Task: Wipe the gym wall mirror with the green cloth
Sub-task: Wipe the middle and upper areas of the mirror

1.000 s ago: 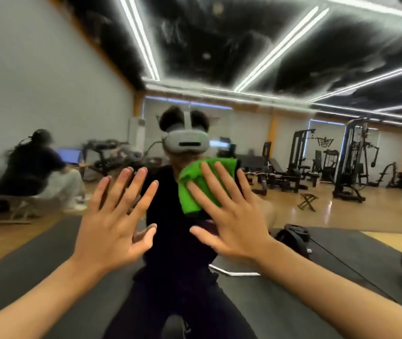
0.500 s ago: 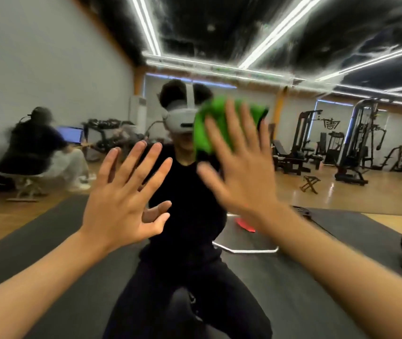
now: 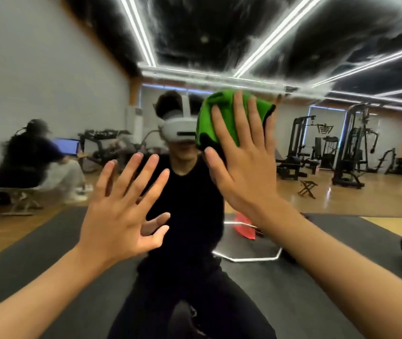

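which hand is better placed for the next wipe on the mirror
Right. The right hand presses the green cloth flat against the mirror with straight fingers; the left hand is spread lower down with no cloth under it.

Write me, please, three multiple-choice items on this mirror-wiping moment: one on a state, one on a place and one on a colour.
1. How is the left hand?
A. Fingers spread, holding nothing
B. Clenched in a fist
C. Pointing with one finger

2. Where is the green cloth?
A. Held in the left hand
B. Under the fingers of the right hand, against the wall mirror
C. Lying loose, touched by no hand

3. What colour is the headset in the reflection?
A. Black
B. Red
C. White

Answers:
1 A: its fingers are straight and apart, with nothing in them.
2 B: the right hand's straight fingers lie over the cloth, higher than the left hand.
3 C: its visor and top strap show white.
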{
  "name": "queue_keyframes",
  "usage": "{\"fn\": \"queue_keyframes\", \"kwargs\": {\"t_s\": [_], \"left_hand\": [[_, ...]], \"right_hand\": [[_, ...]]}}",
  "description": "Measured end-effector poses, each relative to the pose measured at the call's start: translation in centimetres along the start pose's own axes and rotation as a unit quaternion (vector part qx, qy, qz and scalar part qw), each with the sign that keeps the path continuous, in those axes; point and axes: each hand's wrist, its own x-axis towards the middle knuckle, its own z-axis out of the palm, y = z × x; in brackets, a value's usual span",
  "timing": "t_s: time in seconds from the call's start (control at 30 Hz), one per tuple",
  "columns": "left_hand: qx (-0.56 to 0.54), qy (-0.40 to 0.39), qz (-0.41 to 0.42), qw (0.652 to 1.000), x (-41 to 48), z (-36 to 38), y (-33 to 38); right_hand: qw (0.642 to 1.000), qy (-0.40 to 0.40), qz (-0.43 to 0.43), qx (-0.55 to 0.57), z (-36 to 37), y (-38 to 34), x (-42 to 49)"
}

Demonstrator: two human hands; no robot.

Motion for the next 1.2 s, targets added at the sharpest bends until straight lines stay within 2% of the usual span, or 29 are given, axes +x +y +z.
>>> {"fn": "queue_keyframes", "kwargs": {"t_s": [0.07,0.17,0.23,0.3,0.37,0.47,0.53,0.57,0.67,0.73,0.8,0.87,0.93,0.97,1.07,1.2], "left_hand": [[-0.002,-0.001,-0.004,1.000,0.1,0.1,0.0],[-0.006,-0.006,-0.001,1.000,0.0,0.1,-0.1],[0.000,-0.006,0.000,1.000,-0.3,0.0,-0.1],[0.005,-0.001,0.001,1.000,-0.5,0.0,-0.2],[0.002,0.002,0.002,1.000,-0.4,0.0,-0.1],[0.004,0.008,-0.006,1.000,-0.3,0.1,0.0],[-0.001,0.013,-0.005,1.000,-0.3,0.1,0.2],[-0.003,0.017,-0.003,1.000,-0.2,0.2,0.1],[-0.002,0.022,-0.006,1.000,-0.1,0.1,0.3],[-0.006,0.026,-0.001,1.000,0.1,0.2,0.3],[-0.006,0.023,0.011,1.000,0.1,0.1,0.1],[-0.010,0.024,0.028,0.999,0.1,-0.1,0.3],[-0.014,0.018,0.039,0.999,0.0,-0.3,0.6],[-0.019,0.009,0.038,0.999,0.0,-0.4,0.8],[-0.022,-0.014,0.017,1.000,0.0,-0.6,1.3],[-0.020,-0.014,0.004,1.000,-0.3,-0.2,2.0]], "right_hand": [[0.998,-0.043,-0.038,0.014,1.8,-2.7,-7.8],[0.970,-0.150,-0.188,-0.019,2.7,-5.1,-19.5],[0.942,-0.190,-0.274,-0.038,2.4,-3.8,-21.2],[0.927,-0.174,-0.331,-0.024,1.8,-1.1,-17.5],[0.947,-0.123,-0.296,-0.019,0.6,2.1,-10.3],[0.990,-0.032,-0.132,-0.044,-1.9,6.9,3.2],[0.998,-0.012,-0.034,-0.054,-3.3,8.3,8.3],[0.999,-0.009,-0.012,-0.049,-3.3,8.3,8.7],[1.000,0.005,-0.002,-0.027,-1.6,6.0,2.2],[0.998,-0.036,-0.036,-0.024,-0.2,3.4,-6.2],[0.988,-0.104,-0.110,-0.025,0.4,1.9,-13.6],[0.964,-0.155,-0.214,-0.042,0.2,3.1,-16.8],[0.938,-0.162,-0.302,-0.060,-0.3,6.1,-14.7],[0.934,-0.150,-0.316,-0.067,-0.6,7.8,-12.5],[0.964,-0.097,-0.237,-0.075,-2.4,12.3,-3.8],[0.994,-0.050,-0.041,-0.089,-4.7,15.8,4.1]]}}
